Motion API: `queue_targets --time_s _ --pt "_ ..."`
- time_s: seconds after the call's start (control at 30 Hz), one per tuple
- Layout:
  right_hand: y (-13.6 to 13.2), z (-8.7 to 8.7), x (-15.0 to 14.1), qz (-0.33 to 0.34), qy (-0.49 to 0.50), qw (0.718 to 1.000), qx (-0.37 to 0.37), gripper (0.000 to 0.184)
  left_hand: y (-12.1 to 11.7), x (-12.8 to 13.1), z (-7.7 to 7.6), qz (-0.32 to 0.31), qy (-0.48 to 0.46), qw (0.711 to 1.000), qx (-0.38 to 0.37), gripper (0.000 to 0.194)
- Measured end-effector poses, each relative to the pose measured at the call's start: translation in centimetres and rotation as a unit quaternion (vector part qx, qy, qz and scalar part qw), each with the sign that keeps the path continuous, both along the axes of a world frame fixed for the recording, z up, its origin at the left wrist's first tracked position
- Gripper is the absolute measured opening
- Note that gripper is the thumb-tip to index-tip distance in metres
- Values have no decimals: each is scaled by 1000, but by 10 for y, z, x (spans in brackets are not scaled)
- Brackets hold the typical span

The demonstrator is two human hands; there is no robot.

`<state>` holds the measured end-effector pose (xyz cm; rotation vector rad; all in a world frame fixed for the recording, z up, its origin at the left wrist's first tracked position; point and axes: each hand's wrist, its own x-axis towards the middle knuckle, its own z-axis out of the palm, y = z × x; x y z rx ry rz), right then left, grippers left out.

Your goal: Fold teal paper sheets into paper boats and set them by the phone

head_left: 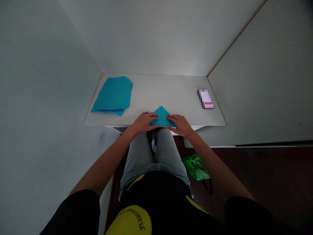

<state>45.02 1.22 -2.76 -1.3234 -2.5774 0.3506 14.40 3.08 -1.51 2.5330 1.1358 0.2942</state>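
Folded blue paper (pixel 161 115) sits under the fingers (pixel 153 118) at desk (pixel 166 91) edge, between left hand (pixel 143 122) and right hand (pixel 181 125), long side running hand to hand, neither nearer; fingers laid over both ends, thumbs by near edge, can't tell if pinching

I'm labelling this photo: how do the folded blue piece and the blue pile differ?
The folded piece is smaller than the pile. The folded piece peaks at its far end; the pile has a broad, uneven outline. The left hand and right hand touch the folded piece, not the pile. Both are blue.
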Motion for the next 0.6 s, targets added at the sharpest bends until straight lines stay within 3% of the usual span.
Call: queue_targets --time_s 0.13,0.3,0.43,0.6 --pt "3 6 1 3 -20 1000 -19 65 6 -5 0 -21 -8 999 -25 44" --pt "4 10 1 7 -43 999 -21 78 7 -5 0 -27 -8 999 -26 68" --pt "8 13 3 9 -37 999 -29 67 10 -8 -1 -36 -27 998 -47 50" --pt "14 14 7 22 -16 999 -45 56 15 -13 1 -52 -50 995 -72 41"
